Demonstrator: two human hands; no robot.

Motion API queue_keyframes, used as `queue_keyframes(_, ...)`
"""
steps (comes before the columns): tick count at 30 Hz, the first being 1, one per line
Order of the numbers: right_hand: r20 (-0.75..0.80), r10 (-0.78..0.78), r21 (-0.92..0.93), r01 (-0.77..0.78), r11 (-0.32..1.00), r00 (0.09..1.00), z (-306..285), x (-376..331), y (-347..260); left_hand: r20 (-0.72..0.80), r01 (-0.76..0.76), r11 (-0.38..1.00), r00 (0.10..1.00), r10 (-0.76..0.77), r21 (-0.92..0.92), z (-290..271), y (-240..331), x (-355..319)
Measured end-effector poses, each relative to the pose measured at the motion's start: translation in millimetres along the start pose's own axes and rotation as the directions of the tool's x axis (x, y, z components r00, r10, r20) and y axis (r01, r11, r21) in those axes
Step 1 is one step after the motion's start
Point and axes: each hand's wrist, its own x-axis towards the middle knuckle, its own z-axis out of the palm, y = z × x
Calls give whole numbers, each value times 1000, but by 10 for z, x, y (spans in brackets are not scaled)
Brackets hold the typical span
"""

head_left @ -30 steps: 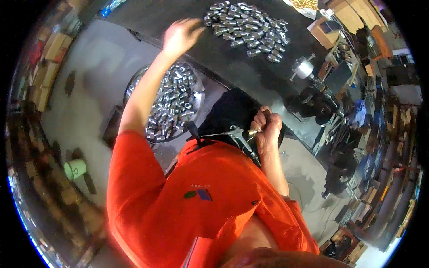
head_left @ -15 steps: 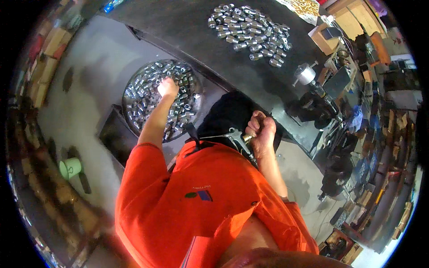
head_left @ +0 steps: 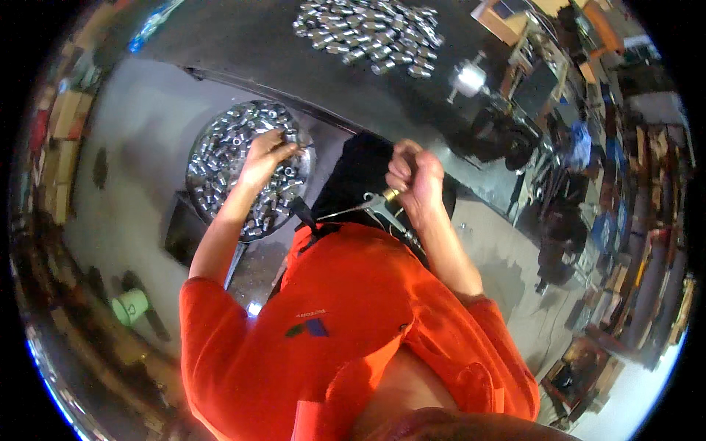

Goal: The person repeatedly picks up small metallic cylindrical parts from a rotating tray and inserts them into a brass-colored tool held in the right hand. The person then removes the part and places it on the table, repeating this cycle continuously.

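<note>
Over the round metal tray (head_left: 193, 187) my left hand (head_left: 263, 156) is closed, thumb and fingers pinching what looks like a silver metal fitting (head_left: 291, 137). Loose fittings of the same kind (head_left: 220, 151) fill the tray. My right hand (head_left: 418, 176) is curled above my dark-clad lap (head_left: 353, 173); what its fingers hold, if anything, is hidden. Just beneath that hand lies a silver air blow gun (head_left: 376, 206) with a thin nozzle pointing left. A small brass-coloured piece (head_left: 390, 195) sits between the gun and my right palm; whether I hold it is unclear.
A dark workbench (head_left: 243, 44) runs across the front, bearing a heap of silver fittings (head_left: 368, 33). At its right stand a machine with a silver round head (head_left: 469, 79) and cluttered tools. A pale green bucket (head_left: 131, 307) stands on the floor at left. Shelving lines both sides.
My left hand has drawn up from among the fittings, with its fingers now pinched at the tray's right side. My right hand remains curled beside the blow gun. The whole view has shifted.
</note>
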Motion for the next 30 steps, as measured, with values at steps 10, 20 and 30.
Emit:
queue_keyframes(10,114,-215,114,202,973,970,319,-60,-336,463,281,881,883,-81,-381,1075,544,-236)
queue_keyframes(20,43,-378,137,369,919,925,198,-41,-250,417,148,957,908,-32,-249,1275,658,-250)
queue_keyframes(30,-112,-367,135,380,915,923,140,14,-144,421,-11,1000,907,-1,26,1313,661,-112)
